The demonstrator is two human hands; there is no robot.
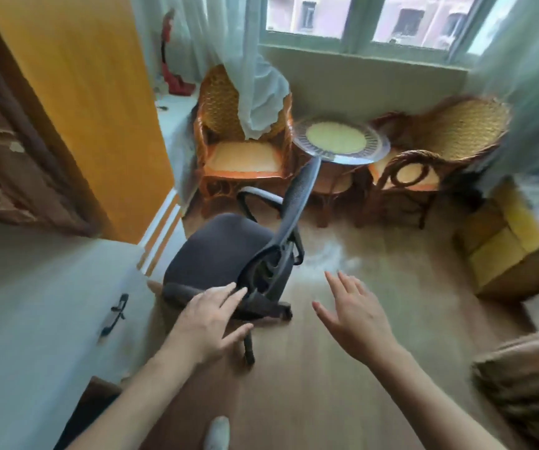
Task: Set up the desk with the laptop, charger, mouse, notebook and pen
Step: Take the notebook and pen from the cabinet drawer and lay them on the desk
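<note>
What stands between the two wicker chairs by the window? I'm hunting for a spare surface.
In the head view, a small round glass-topped table stands between the left wicker chair and the right wicker chair; its top looks bare.

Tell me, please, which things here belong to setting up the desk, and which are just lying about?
For the job: white desk; black swivel office chair, beside the left hand. No laptop, charger, mouse, notebook or pen shows.
Lying about: two wicker armchairs; round glass-topped table; yellow cardboard box.
</note>
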